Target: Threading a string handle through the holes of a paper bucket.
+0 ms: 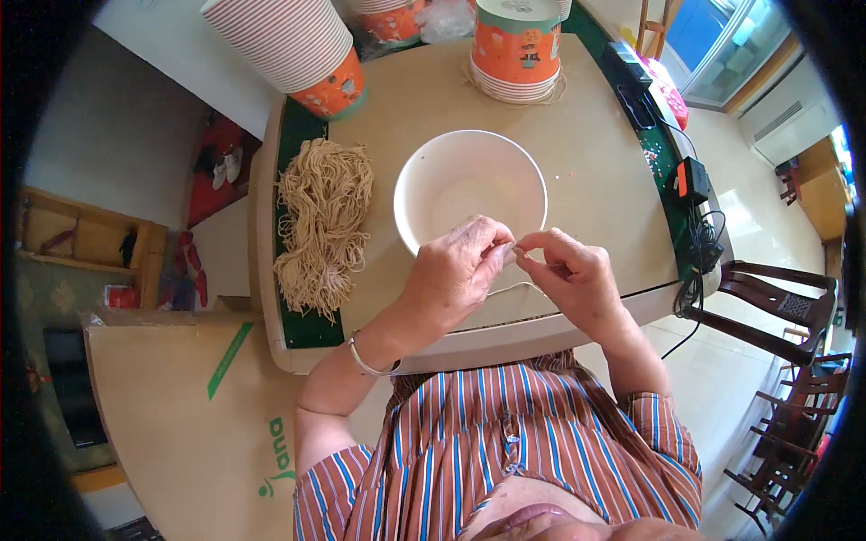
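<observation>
Both hands meet at the near right rim of a white paper bucket (pixel 431 171), seen from above with its mouth up. My left hand (pixel 456 270), with a bangle at the wrist, is closed in a pinch. Opposite it, my right hand (pixel 573 270) pinches too, its fingertips almost touching the left ones. A thin cream string (pixel 519 287) loops below the fingers from one hand to the other; the bit between the fingertips is too small to make out. Left of the bucket lies a thick bundle of beige strings (pixel 325 221).
A tall stack of nested paper buckets (pixel 289 41) leans at the back left. Another orange bucket stack (pixel 516 54) stands upside down at the back, string around its base. Black cables and an adapter (pixel 692 180) run along the right table edge. Wooden chairs (pixel 776 302) stand right.
</observation>
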### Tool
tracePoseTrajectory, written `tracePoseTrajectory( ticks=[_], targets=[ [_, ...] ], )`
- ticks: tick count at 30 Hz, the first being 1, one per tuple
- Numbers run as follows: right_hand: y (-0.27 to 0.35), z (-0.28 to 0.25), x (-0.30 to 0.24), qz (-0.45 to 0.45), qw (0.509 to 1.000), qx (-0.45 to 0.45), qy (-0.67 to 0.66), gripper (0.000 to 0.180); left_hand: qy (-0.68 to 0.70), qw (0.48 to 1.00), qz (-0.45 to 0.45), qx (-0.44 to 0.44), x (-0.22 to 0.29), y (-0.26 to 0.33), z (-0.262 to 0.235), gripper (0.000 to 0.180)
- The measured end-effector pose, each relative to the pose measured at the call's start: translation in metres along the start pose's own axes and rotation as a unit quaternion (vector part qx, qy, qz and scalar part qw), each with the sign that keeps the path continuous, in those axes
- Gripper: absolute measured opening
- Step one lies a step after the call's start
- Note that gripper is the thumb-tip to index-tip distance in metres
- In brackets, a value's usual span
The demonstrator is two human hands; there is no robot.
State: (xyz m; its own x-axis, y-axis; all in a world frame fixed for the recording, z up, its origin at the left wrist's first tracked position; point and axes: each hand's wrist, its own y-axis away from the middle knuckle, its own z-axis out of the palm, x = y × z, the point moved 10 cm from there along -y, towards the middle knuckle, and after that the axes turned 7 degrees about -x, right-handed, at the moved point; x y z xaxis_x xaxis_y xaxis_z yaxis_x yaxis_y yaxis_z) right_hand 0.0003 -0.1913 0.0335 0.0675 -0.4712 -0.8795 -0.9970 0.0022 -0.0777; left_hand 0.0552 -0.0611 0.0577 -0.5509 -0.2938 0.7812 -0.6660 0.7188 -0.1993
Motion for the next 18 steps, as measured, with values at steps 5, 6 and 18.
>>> tracePoseTrajectory(
  ticks=[5,6,18],
  targets=[
    [-0.003,0.004,0.008,0.008,0.999,-0.026,-0.04,0.009,0.002,1.0,-0.003,0.009,-0.003,0.001,0.0,0.011],
    [-0.004,0.005,0.01,0.01,0.998,-0.031,-0.052,0.008,0.004,1.0,-0.002,0.005,-0.004,0.001,0.001,0.012],
    [-0.004,0.002,0.021,0.026,0.996,-0.012,-0.086,0.007,-0.024,0.999,0.041,-0.002,0.011,0.004,0.001,0.02]
  ],
)
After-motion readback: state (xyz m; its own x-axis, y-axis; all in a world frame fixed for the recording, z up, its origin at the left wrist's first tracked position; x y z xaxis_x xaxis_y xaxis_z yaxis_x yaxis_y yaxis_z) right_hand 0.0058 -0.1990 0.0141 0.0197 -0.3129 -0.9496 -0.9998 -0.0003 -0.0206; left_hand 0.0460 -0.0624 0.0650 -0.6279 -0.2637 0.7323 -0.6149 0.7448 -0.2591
